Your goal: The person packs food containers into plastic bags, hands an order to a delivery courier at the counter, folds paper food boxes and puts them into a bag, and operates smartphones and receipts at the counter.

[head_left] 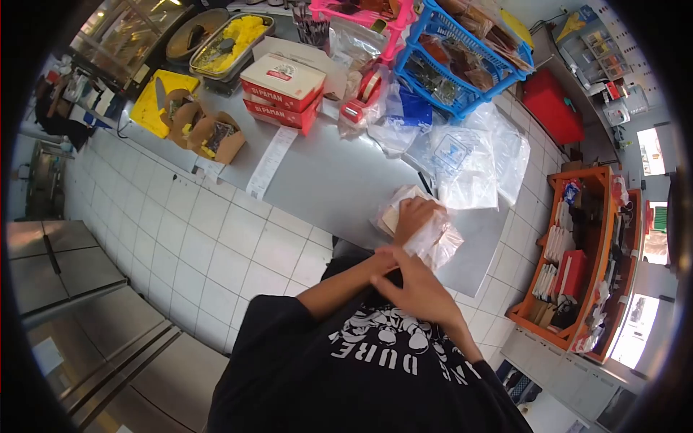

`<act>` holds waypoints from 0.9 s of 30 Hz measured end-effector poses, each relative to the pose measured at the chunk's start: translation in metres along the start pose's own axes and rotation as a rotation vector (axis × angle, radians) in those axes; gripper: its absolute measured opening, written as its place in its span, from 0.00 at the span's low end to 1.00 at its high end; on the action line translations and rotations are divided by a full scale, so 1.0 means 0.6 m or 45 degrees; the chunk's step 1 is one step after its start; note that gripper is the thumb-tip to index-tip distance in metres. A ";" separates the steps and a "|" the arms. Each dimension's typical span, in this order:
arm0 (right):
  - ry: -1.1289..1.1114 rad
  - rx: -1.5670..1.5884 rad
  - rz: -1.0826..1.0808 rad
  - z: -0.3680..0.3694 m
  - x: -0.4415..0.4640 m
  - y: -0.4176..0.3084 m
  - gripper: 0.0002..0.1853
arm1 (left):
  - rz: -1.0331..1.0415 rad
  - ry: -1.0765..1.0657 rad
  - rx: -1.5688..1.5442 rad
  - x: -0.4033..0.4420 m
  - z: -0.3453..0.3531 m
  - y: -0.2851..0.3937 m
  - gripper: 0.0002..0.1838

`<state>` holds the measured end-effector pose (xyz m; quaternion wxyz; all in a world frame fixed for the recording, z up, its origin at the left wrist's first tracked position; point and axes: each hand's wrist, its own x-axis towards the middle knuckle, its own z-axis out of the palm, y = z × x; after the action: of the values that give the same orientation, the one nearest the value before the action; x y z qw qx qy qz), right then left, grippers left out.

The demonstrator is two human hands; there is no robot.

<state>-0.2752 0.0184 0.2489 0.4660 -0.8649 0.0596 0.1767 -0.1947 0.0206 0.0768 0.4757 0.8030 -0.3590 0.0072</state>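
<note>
On the far left, a knife (160, 92) lies on a yellow board (144, 114), next to open brown food boxes (229, 144). Then come two stacked red and white boxes (281, 85) and a long white paper (273, 162). Near the worktop's (325, 173) front edge sits a thin, see-through, crinkly bag (442, 249) with something pale inside. The left hand (416, 219) is on it; I cannot tell if its grip pinches. The right hand's (419, 289) grip is spread by the left wrist. Farther right lie flat clear bags (469, 173).
</note>
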 end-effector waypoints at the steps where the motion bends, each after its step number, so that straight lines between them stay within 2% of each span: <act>1: -0.024 -0.125 0.010 -0.004 -0.010 -0.003 0.24 | 0.046 0.091 0.049 0.007 -0.001 0.003 0.16; 2: -0.049 -0.249 0.020 -0.012 -0.021 -0.008 0.25 | 0.090 0.180 0.098 0.013 0.000 0.008 0.13; 3: -0.071 -0.371 0.033 -0.023 -0.034 -0.009 0.26 | 0.083 0.212 0.118 0.010 0.020 -0.004 0.16; 6: -0.270 -0.242 -0.136 -0.086 -0.090 0.022 0.32 | 0.096 -0.110 0.375 0.030 0.011 -0.008 0.16; 7: -0.243 0.174 0.059 -0.119 -0.115 0.089 0.37 | 0.115 -0.147 0.402 0.040 0.003 -0.008 0.17; 9: 0.007 0.485 0.363 -0.134 -0.143 0.231 0.45 | 0.136 -0.214 0.447 0.059 -0.029 0.007 0.20; 10: 0.240 0.391 0.461 -0.121 -0.149 0.288 0.48 | 0.150 -0.254 0.471 0.068 -0.049 0.019 0.21; 11: 0.472 0.304 0.560 -0.106 -0.146 0.331 0.51 | -0.002 -0.388 0.241 0.081 -0.088 0.039 0.25; 12: 0.441 0.581 0.508 -0.081 -0.131 0.351 0.51 | -0.031 -0.287 -0.134 0.069 -0.094 0.032 0.26; 13: 0.446 0.826 0.320 -0.060 -0.103 0.352 0.52 | -0.060 -0.165 -0.499 0.066 -0.105 0.031 0.27; 14: 0.442 1.079 0.137 -0.043 -0.077 0.355 0.52 | -0.057 -0.132 -0.441 0.057 -0.121 0.033 0.28; 15: 0.390 1.180 0.171 -0.039 -0.060 0.379 0.50 | -0.056 -0.100 -0.382 0.056 -0.148 0.047 0.29; 16: 0.336 1.278 0.187 -0.045 -0.027 0.407 0.47 | -0.323 -0.172 -0.253 0.097 -0.209 0.108 0.29; 17: 0.300 1.470 0.010 -0.038 0.013 0.416 0.42 | -0.581 -0.270 -0.115 0.138 -0.269 0.169 0.29; 18: 0.237 1.667 -0.163 -0.031 0.052 0.426 0.38 | -0.737 -0.276 -0.081 0.140 -0.297 0.186 0.24; 19: 0.193 1.939 -0.558 -0.011 0.112 0.401 0.34 | -0.893 -0.284 -0.047 0.141 -0.326 0.202 0.20; 22: 0.114 2.150 -0.048 0.030 0.250 0.307 0.32 | -0.288 -0.183 0.862 0.109 -0.376 0.190 0.12; 23: -0.101 2.182 0.270 0.046 0.287 0.287 0.30 | -0.135 -0.157 1.157 0.102 -0.380 0.188 0.11; 25: -0.121 1.484 -0.119 0.062 0.241 0.260 0.29 | -0.164 -0.205 1.008 0.053 -0.363 0.110 0.10; 26: -0.211 1.278 -0.190 0.076 0.227 0.279 0.27 | -0.155 -0.212 0.944 0.045 -0.363 0.068 0.10; 27: -0.287 1.072 -0.273 0.091 0.214 0.298 0.25 | -0.024 -0.204 0.628 0.032 -0.364 0.059 0.08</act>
<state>-0.2171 -0.0284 0.0349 0.7967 -0.5764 -0.0150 0.1809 -0.1288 0.1673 0.2298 0.2355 0.8960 -0.3755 0.0264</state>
